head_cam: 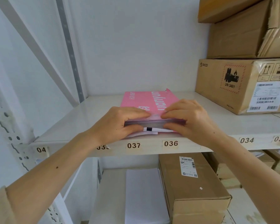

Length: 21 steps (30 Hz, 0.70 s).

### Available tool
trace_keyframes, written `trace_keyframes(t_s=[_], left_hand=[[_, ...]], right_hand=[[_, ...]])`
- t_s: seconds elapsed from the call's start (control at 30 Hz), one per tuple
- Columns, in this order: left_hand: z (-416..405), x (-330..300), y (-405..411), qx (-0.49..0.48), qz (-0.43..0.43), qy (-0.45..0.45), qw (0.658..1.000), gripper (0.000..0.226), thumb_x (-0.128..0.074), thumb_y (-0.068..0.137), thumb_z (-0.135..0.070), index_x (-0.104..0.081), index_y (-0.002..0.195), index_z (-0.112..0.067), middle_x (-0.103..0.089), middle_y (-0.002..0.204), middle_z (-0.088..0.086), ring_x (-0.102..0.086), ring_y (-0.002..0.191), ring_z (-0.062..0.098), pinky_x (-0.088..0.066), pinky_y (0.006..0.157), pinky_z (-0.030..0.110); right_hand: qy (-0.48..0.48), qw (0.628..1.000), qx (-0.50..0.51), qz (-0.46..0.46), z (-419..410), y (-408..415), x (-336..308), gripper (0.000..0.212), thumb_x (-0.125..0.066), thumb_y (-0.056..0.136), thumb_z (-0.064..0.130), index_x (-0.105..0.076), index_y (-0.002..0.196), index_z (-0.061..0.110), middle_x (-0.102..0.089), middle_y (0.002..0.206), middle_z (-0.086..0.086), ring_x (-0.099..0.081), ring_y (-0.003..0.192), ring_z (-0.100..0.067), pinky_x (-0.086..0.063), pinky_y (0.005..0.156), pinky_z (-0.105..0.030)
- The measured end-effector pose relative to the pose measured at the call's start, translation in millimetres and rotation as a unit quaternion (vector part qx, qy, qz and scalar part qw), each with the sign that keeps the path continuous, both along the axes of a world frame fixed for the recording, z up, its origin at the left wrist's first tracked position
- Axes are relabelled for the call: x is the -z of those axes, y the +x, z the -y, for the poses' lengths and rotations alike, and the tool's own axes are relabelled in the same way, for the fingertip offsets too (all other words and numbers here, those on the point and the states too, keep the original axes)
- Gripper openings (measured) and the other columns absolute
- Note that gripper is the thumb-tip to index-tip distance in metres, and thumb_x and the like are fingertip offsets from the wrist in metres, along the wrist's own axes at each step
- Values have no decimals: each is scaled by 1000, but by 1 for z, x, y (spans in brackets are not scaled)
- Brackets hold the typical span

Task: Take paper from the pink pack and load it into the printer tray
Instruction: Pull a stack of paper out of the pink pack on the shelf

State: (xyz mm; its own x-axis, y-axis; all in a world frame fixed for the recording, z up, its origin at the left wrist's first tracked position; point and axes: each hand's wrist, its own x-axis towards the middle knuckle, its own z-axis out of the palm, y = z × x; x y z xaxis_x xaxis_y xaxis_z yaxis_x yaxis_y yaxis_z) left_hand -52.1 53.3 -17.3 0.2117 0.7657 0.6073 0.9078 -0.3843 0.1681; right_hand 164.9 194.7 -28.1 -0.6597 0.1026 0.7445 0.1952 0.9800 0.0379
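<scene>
Pink pack lies flat at shelf front edge w/ your left hand and right hand pinched on its open end, apparently gripping paper stack: dense, floppy, slick, so support underneath.

Storeroom, numbered metal shelf, stacked shipping cartons, paper reams

On the shelf edge in front of you, stickers read 04, 037, 036, 034 and 033; one more is half covered by your forearm. The cardboard box to your right is marked PICO and UN 3481. The pink pack bears white lettering, upside down to you and not legible.
</scene>
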Motion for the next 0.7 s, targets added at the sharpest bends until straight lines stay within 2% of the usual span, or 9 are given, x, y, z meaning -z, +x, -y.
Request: trace_keyframes(t_s=[0.13,0.23,0.33,0.43,0.63,0.7], left_hand=[[1,4,1,4,51,-8,999,45,-76,79,-19,-66,122,-12,-65,123,-6,-55,119,1,-38,100,7],[1,5,3,4,58,15,998,48,-76,78,-14,-64,124,-12,-62,126,-7,-54,121,1,-39,103,11],[2,4,5,-1,57,21,998,59,-82,73,-11,-62,128,-13,-61,132,-5,-54,124,2,-38,106,15],[2,5,5,-5,44,25,999,67,-83,70,-15,-58,132,-15,-57,136,-8,-50,129,2,-36,109,18],[3,4,5,-18,51,20,998,72,-84,69,-19,-55,135,-21,-54,141,-12,-47,132,1,-37,111,27],[4,3,5,-20,52,20,998,72,-83,69,-21,-55,135,-21,-54,141,-12,-46,132,0,-38,111,29]], right_hand=[[-4,1000,8,-1,3,2,1,33,-73,75,41,-78,98,18,-75,102,5,-66,97,-19,-48,86,-42],[15,1000,23,0,2,2,1,36,-73,73,42,-78,100,18,-73,106,2,-66,99,-22,-46,87,-39],[41,998,40,-4,3,1,0,35,-75,71,40,-77,99,19,-72,111,0,-65,101,-23,-38,88,-31],[69,996,52,-12,4,1,0,35,-78,70,38,-77,99,19,-70,114,-2,-64,100,-25,-39,87,-33],[113,991,66,-18,1,-2,-2,14,-77,76,33,-79,80,20,-69,115,-6,-64,101,-28,-43,86,-38],[124,990,69,-13,0,-4,-4,15,-72,81,33,-79,76,21,-69,115,-5,-64,102,-28,-42,87,-37]])
